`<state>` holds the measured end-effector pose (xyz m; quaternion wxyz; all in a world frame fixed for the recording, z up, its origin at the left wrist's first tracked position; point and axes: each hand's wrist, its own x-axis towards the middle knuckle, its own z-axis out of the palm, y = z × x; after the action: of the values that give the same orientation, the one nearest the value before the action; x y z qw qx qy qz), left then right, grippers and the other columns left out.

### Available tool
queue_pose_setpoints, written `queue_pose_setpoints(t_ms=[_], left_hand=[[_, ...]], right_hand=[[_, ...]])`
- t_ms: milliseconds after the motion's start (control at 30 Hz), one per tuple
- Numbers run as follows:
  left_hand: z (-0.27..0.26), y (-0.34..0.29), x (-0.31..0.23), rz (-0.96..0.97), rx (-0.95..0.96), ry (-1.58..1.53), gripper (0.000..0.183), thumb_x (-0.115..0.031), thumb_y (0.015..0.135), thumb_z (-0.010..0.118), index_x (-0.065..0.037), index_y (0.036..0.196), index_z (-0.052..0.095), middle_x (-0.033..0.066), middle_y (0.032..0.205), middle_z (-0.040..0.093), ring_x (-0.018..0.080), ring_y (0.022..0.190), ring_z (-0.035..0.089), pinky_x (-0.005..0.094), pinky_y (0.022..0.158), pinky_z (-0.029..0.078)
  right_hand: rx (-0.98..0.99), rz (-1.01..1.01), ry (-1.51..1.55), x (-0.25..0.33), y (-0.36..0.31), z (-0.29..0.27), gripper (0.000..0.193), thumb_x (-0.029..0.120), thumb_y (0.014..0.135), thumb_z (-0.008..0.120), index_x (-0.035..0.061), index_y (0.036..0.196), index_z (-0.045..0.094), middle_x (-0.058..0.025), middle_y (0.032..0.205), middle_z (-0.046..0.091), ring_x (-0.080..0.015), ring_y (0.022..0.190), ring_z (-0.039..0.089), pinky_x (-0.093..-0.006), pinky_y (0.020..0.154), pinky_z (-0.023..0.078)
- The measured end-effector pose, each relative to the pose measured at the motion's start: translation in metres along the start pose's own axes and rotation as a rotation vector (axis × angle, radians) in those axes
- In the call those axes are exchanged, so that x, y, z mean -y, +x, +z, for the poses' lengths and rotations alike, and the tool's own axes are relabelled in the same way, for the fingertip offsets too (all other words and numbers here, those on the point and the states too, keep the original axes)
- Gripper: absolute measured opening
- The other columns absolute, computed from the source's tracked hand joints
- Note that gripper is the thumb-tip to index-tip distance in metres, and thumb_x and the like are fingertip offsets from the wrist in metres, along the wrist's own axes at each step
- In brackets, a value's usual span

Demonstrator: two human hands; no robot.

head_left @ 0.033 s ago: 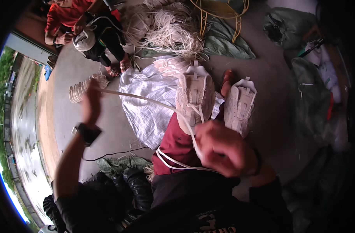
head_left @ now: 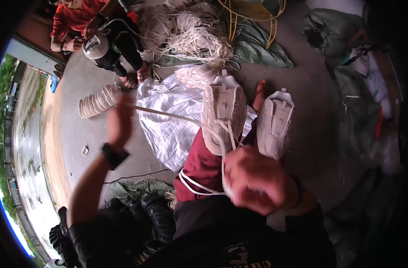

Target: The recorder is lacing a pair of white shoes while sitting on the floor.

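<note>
Holding lace (head_left: 168, 114) btwn both hands (head_left: 121, 123) (head_left: 256, 178), pale shoe (head_left: 223, 105) nr R, lettering (head_left: 260, 264) on blk tee (head_left: 204, 230)

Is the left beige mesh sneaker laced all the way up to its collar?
No, the long white lace crosses the sneaker only near its toe, with the tongue uncrossed.

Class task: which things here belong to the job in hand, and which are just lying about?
Job in hand:
- lace, running between both hands
- shoe with lace through it
- second shoe, probably

Lying about, apparently:
- white sack
- coil
- green sack
</note>
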<state>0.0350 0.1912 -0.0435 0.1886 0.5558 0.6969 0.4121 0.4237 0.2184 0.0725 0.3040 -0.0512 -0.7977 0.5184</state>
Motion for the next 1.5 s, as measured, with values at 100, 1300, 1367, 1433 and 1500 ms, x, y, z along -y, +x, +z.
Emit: queue_pose_setpoints(t_ms=[100,1300,1367,1433,1500], left_hand=[[0.087,-0.031,-0.048,-0.002,0.138,0.023,0.010,-0.005,0.095,0.048,-0.002,0.102,0.055,0.0209,0.076,0.058,0.0345,0.068,0.059,0.0406,0.063,0.047],[0.167,-0.019,-0.056,0.099,0.435,-0.045,0.012,-0.010,0.096,0.051,0.000,0.102,0.052,0.0190,0.085,0.066,0.0343,0.076,0.066,0.0432,0.066,0.053],[0.159,-0.014,-0.047,-0.123,0.562,-0.338,0.016,-0.012,0.099,0.049,0.001,0.103,0.059,0.0059,0.088,0.065,0.0135,0.079,0.063,0.0299,0.068,0.054],[0.155,-0.005,-0.050,-0.214,0.579,-0.396,0.017,-0.013,0.100,0.049,0.001,0.102,0.059,0.0060,0.087,0.065,0.0137,0.079,0.063,0.0299,0.068,0.054],[0.154,-0.001,-0.054,-0.265,0.589,-0.332,0.022,-0.017,0.102,0.048,0.001,0.097,0.061,0.0061,0.084,0.066,0.0132,0.078,0.064,0.0291,0.067,0.055]], right_hand=[[0.009,-0.110,0.055,0.026,0.010,0.009,0.014,0.019,0.087,0.073,0.0099,0.085,0.063,-0.0039,0.081,0.056,-0.0231,0.084,0.059,-0.0372,0.077,0.046],[0.014,-0.004,0.042,-0.006,0.006,0.016,0.013,0.016,0.091,0.070,0.0079,0.099,0.062,-0.0038,0.084,0.057,-0.0219,0.084,0.054,-0.0364,0.080,0.044],[0.027,0.008,0.044,-0.013,0.005,0.019,0.013,0.014,0.091,0.068,0.0064,0.099,0.062,-0.0044,0.084,0.058,-0.0225,0.083,0.055,-0.0358,0.080,0.044],[0.034,0.017,0.044,-0.017,0.006,0.023,0.012,0.013,0.091,0.068,0.0062,0.099,0.062,-0.0046,0.085,0.059,-0.0223,0.084,0.056,-0.0360,0.081,0.044],[0.050,0.034,0.048,-0.021,0.009,0.027,0.011,0.012,0.091,0.067,0.0059,0.099,0.062,-0.0050,0.086,0.060,-0.0218,0.085,0.057,-0.0365,0.082,0.045]])
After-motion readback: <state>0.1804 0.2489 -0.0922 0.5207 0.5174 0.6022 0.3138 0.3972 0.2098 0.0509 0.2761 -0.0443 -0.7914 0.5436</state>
